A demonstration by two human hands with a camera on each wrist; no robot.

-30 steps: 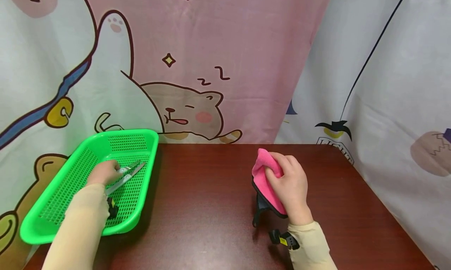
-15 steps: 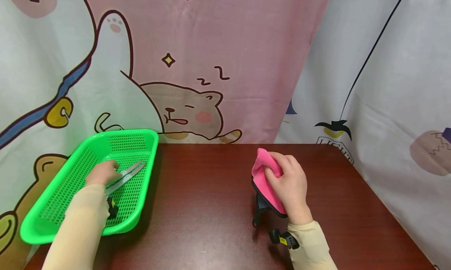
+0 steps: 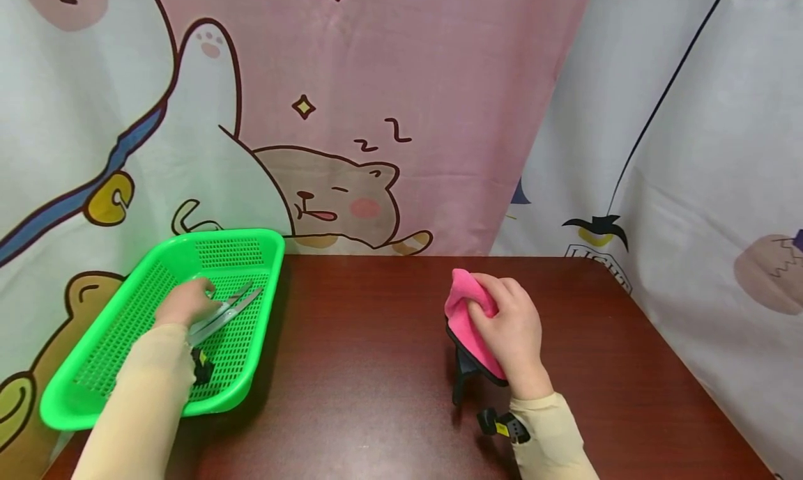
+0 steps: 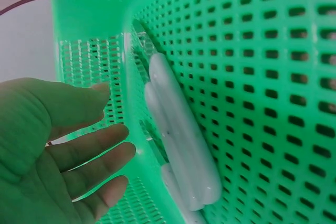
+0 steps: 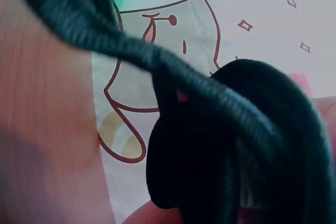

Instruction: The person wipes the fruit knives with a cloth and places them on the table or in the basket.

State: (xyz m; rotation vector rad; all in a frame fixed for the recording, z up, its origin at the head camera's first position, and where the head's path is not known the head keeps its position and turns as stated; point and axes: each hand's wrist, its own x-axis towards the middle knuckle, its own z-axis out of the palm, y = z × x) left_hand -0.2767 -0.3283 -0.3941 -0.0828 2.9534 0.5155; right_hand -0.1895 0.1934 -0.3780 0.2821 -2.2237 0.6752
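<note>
My left hand (image 3: 185,304) is down inside the green basket (image 3: 276,253), right beside several white-handled knives (image 3: 227,320). Seen from the left wrist, its fingers are spread and relaxed, a little apart from the white handles (image 4: 184,140), which lie along the perforated wall. The blades are partly hidden there. On the right, my right hand (image 3: 513,334) grips a pink cloth piece (image 3: 467,327) with black edging, its thumb and fingers bunching the top. A black strap (image 3: 461,382) hangs from it above the table. Up close in the right wrist view, the dark strap (image 5: 142,52) covers much of the picture.
The basket stands at the left of a dark brown table (image 3: 364,368). A printed cloth backdrop (image 3: 408,62) with cartoon animals hangs along the back edge and the right side. Each wrist carries a black camera band (image 3: 505,426).
My right hand has moved slightly left with the pink cloth piece. Beside my left hand, the knife blades have shifted a little. The left hand stays in the basket.
</note>
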